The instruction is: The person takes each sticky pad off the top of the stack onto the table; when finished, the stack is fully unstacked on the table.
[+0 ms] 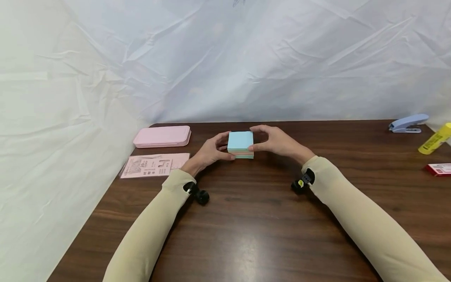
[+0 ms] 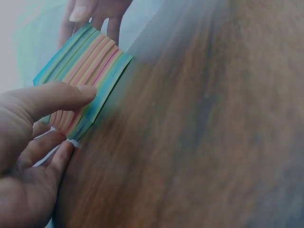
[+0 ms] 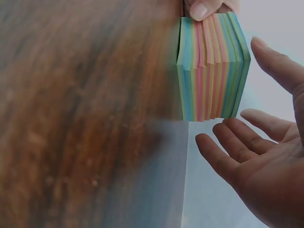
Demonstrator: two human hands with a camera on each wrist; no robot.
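A cube-shaped block of sticky notes [image 1: 240, 144] with a light blue top and pink, orange and green layers stands on the dark wooden table [image 1: 246, 235], towards the back middle. My left hand [image 1: 225, 150] holds its left side. In the left wrist view the thumb [image 2: 71, 95] presses on the striped side of the block [image 2: 80, 66], and the curled fingers sit at its lower corner. My right hand [image 1: 257, 139] is at the right side. In the right wrist view that hand [image 3: 237, 114] has straight, spread fingers [image 3: 228, 156] close beside the block [image 3: 211, 66].
A pink flat case [image 1: 162, 136] and a pink printed card [image 1: 155, 165] lie at the left of the table. A blue stapler [image 1: 408, 123], a yellow tube [image 1: 435, 139] and a red-and-white box [image 1: 439, 169] sit at the far right. White sheeting hangs behind and to the left.
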